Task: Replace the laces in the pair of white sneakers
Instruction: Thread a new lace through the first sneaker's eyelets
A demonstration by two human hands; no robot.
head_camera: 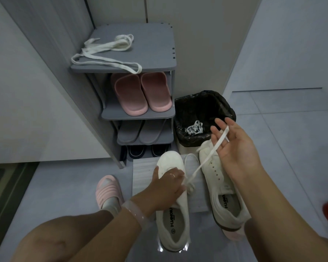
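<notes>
A grey tiered plastic shoe rack point(155, 55) is topped with loose white laces point(106, 52), and a black-lined bin point(204, 103) beside it holds another bundled lace point(194, 127). Two white canvas sneakers point(173, 210) point(222, 188) are set on the floor, the left one pressed down by the curled left hand point(167, 188). Its white lace point(206, 159) is draped across the spread, nearly flat fingers of the right hand point(233, 146).

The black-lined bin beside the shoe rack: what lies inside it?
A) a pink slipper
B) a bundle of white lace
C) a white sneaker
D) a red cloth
B: a crumpled white lace lies at the bottom of the bin, and nothing else shows inside it.
</notes>
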